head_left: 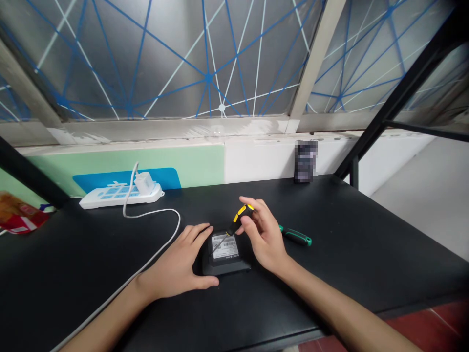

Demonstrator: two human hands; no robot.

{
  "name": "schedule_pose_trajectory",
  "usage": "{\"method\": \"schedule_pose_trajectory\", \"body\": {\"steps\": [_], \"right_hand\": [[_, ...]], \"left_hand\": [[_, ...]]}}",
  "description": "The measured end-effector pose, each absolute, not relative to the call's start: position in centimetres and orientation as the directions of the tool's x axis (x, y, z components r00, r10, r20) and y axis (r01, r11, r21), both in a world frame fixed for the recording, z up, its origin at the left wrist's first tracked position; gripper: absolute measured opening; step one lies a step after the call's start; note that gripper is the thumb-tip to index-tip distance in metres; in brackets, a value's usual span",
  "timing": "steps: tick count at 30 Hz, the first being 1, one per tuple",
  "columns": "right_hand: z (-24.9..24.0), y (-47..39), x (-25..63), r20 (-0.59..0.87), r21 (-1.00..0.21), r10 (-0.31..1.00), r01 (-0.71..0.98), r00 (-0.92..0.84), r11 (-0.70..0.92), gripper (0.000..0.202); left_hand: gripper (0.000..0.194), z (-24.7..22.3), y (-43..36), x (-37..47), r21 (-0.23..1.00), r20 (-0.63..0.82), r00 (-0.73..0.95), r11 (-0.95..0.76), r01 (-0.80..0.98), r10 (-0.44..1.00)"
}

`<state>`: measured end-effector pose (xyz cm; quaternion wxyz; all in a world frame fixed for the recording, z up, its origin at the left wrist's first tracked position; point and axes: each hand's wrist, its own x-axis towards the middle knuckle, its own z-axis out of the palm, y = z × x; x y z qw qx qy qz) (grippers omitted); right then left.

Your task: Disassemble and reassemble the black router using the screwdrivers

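A small black box-shaped device (225,266) with a white printed label (225,246) lies on the black table. My left hand (179,264) grips its left side, fingers along the far edge and thumb at the near edge. In my right hand (264,233) is a screwdriver (241,218) with a black and yellow handle, held between thumb and fingers. Its thin shaft slants down to the left across the label, and the tip is at the device's left edge. Whether it sits in a screw is too small to tell. Just right of my right hand lies a green and black handled tool (296,236), its far end hidden.
A white power strip (120,194) with a plugged-in charger (144,183) stands at the back left. Its white cable (154,256) runs past my left forearm. A red packet (22,215) lies far left; a blurred-out dark object (305,162) stands against the back wall.
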<state>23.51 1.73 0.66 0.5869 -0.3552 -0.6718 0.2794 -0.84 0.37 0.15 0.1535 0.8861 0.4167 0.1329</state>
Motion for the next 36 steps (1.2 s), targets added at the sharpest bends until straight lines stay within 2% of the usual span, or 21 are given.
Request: {"method": "schedule_pose_trajectory", "body": {"steps": [5,10,16,18,25,31,36], "right_hand": [[0.31,1.72,23.66,0.589,-0.801,0.803,0.069,-0.087,0.595,0.045],[0.22,1.80,23.47,0.589,-0.799,0.804,0.095,-0.080,0.594,0.048],[0.31,1.78,23.45,0.600,-0.792,0.799,0.119,-0.031,0.599,0.025],[0.27,1.72,23.49,0.613,-0.780,0.789,0.122,-0.043,0.613,0.024],[0.24,1.42,23.56,0.567,-0.814,0.815,0.067,-0.121,0.576,0.045],[0.40,1.61,23.61,0.581,-0.796,0.806,0.127,-0.114,0.592,0.048],[0.52,1.67,23.71,0.589,-0.776,0.804,0.220,-0.086,0.591,0.038]], "left_hand": [[0.097,0.21,0.36,-0.79,0.381,0.099,0.613,-0.598,0.705,0.784],[0.097,0.18,0.34,-0.79,0.386,0.108,0.611,-0.599,0.701,0.784],[0.098,0.06,0.36,-0.87,0.387,0.113,0.612,-0.602,0.698,0.783],[0.097,0.07,0.36,-0.89,0.386,0.113,0.615,-0.604,0.697,0.781],[0.098,0.25,0.35,-0.77,0.378,0.096,0.615,-0.600,0.705,0.783],[0.098,0.34,0.38,-0.76,0.376,0.087,0.616,-0.598,0.708,0.783],[0.098,0.12,0.35,-0.83,0.377,0.102,0.615,-0.603,0.703,0.782]]}}
